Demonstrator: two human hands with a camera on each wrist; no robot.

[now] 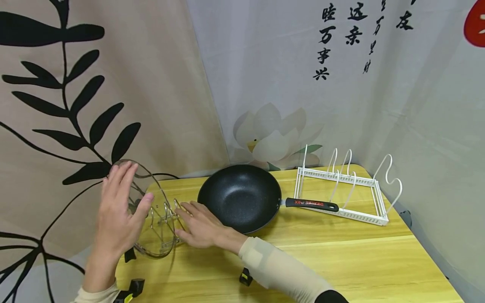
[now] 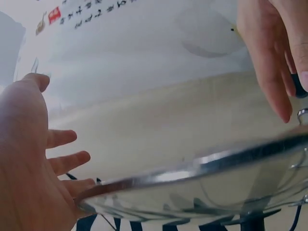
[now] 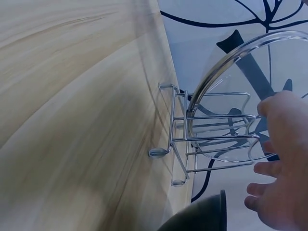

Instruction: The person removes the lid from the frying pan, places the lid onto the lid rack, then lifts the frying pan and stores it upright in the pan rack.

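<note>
A clear glass lid with a metal rim (image 1: 161,187) stands on edge in a small silver wire rack (image 3: 185,118) at the table's left end. My left hand (image 1: 119,214) is raised beside the lid with its fingers extended. In the left wrist view, the lower fingers of that hand meet the lid's rim (image 2: 192,168); whether they press on it I cannot tell. My right hand (image 1: 201,227) is at the rack's right side, fingers spread and relaxed, gripping nothing. Between the hands and the white rack sits a black frying pan (image 1: 240,198).
A white rack (image 1: 363,216) with upright wire dividers stands on the right, and the pan's handle (image 1: 312,205) reaches over its front edge. Black clips or straps (image 1: 245,277) lie by the wooden table's (image 1: 360,256) near side. Printed curtains (image 1: 265,63) hang close behind.
</note>
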